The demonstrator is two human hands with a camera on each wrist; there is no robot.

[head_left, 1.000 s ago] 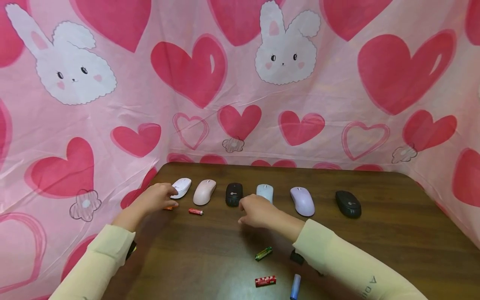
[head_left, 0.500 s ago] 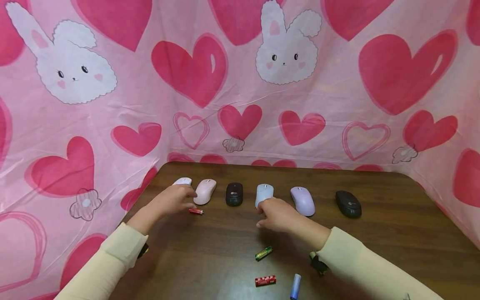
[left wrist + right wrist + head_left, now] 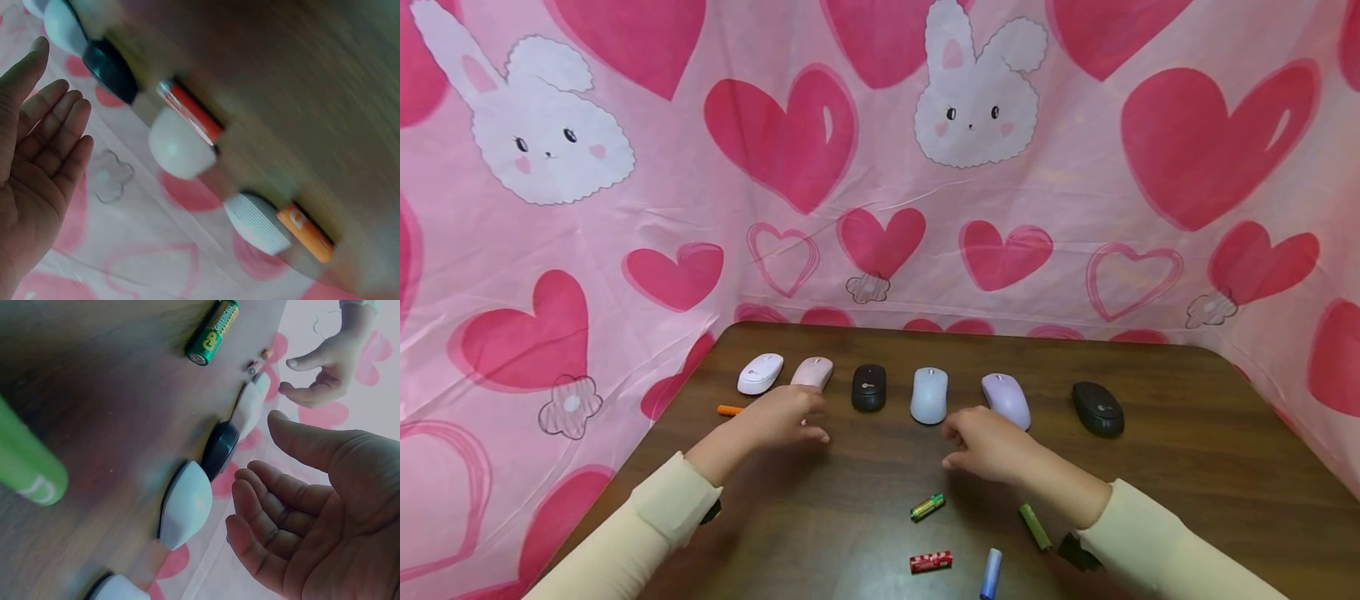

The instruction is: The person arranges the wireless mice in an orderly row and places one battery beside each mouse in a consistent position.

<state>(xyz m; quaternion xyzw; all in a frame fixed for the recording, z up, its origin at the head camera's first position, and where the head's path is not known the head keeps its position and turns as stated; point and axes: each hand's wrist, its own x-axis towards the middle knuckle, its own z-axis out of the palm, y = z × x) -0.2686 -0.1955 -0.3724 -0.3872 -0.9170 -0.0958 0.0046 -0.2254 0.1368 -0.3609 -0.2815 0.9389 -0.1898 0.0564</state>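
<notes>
My left hand (image 3: 778,417) hovers in front of the pink mouse (image 3: 812,372), partly covering it. Its fingers are relaxed and hold nothing. The red battery (image 3: 190,112) by that mouse is hidden in the head view. To the left lie a white mouse (image 3: 761,373) and an orange battery (image 3: 729,410). Relaxed and holding nothing, my right hand (image 3: 992,446) is over the table just before the lavender mouse (image 3: 1007,401). Beside it lies a light blue mouse (image 3: 929,396). Nearer my body are a green-and-gold battery (image 3: 927,507) and a green battery (image 3: 1035,527).
One black mouse (image 3: 868,388) sits mid-row and another black mouse (image 3: 1097,408) at the right end. Toward the front edge lie a red battery (image 3: 930,562) and a blue battery (image 3: 991,573). A pink heart-print cloth (image 3: 925,192) hangs behind the brown table (image 3: 1195,467).
My left hand has moved right, from the white mouse and orange battery to the pink mouse. My right hand has moved right and slightly nearer, uncovering the light blue mouse and a green battery.
</notes>
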